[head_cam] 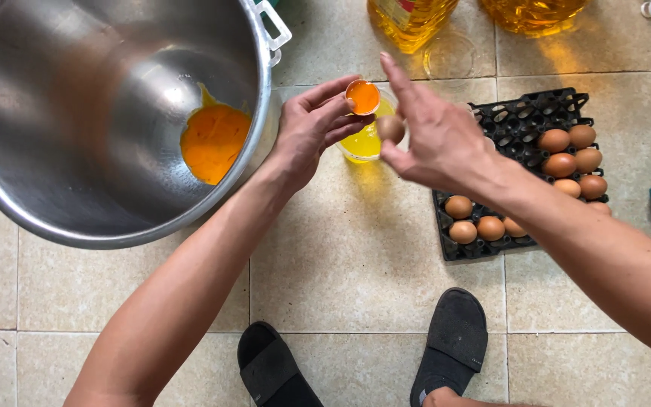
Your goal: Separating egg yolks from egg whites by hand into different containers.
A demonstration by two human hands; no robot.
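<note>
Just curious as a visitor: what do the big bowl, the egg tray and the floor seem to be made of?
Bowl: looks like stainless steel, with a brushed silver sheen and blurred reflections inside.
Egg tray: probably moulded plastic, black and slightly glossy, with thin open cup walls; pulp seems less likely.
Floor: apparently glazed ceramic tile, with a mottled beige surface, straight grout lines and a soft shine.

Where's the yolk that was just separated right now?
In the head view, the yolk sits in a half shell held by the left hand, just right of the steel bowl and above a small clear cup.
</note>
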